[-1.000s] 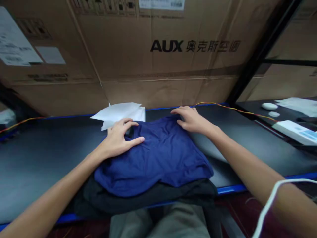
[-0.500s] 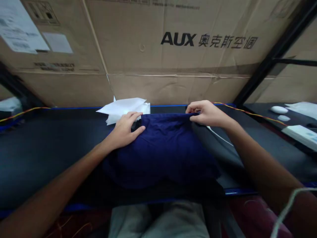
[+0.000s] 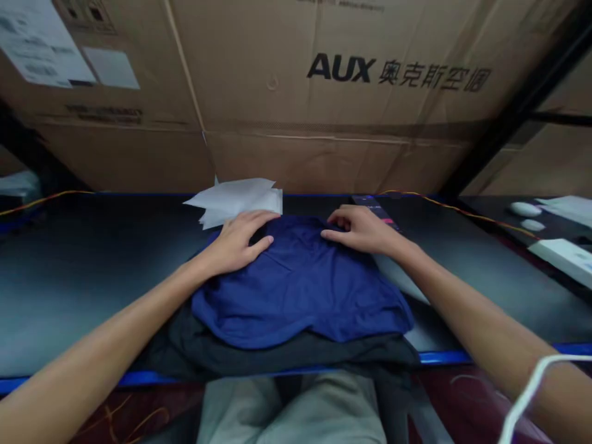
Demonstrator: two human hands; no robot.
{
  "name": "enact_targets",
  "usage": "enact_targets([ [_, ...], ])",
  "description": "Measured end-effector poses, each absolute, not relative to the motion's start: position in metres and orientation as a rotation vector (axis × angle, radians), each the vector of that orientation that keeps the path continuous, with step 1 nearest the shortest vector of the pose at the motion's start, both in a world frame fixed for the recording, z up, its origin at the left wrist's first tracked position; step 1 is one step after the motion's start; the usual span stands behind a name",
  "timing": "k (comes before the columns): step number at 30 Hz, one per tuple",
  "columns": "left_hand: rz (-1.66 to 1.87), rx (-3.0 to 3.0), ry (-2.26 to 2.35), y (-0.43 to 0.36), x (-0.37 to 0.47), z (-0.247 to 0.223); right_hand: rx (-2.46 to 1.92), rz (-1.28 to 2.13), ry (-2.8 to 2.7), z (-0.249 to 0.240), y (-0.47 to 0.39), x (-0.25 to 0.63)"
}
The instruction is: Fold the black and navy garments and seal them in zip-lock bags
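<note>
A dark blue garment (image 3: 300, 277), shaped like a pair of shorts with a notch in its near hem, lies spread in front of me. Beneath it, a black cloth (image 3: 296, 354) shows along the near and left sides. My left hand (image 3: 243, 243) rests at the garment's far left corner, thumb and fingers apart. At the far edge, right of the middle, my right hand (image 3: 356, 228) is over the garment with its fingers loosely bent. A gap shows between its thumb and forefinger, and I see no cloth gripped there.
White papers (image 3: 240, 200) lie behind my left hand. Beyond my right hand is a dark phone-like slab (image 3: 374, 206). A large cardboard box (image 3: 259, 92) stands behind the black table (image 3: 115, 265). At right are a white mouse (image 3: 525, 209) and a white box (image 3: 564, 259).
My right hand has let go of the garment's far right edge and moved left and slightly nearer. The far edge has slackened, and the phone-like slab shows more. My left hand stays put.
</note>
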State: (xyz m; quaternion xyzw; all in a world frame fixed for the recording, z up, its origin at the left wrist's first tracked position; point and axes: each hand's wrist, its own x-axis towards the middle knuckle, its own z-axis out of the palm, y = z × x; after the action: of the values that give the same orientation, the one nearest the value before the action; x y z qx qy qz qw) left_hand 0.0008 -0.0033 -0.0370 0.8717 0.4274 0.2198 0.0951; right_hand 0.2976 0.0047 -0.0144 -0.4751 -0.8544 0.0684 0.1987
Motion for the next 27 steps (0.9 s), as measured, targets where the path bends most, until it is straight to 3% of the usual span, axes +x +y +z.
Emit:
enact_targets([
  [8, 0.646, 2.533, 1.287, 0.001, 0.000, -0.039, -1.178, 0.136, -2.279, -0.022, 0.001, 0.288],
  [27, 0.629, 2.407, 1.054, -0.003, -0.007, -0.026, -0.863, 0.660, -2.264, 0.008, -0.001, 0.307],
])
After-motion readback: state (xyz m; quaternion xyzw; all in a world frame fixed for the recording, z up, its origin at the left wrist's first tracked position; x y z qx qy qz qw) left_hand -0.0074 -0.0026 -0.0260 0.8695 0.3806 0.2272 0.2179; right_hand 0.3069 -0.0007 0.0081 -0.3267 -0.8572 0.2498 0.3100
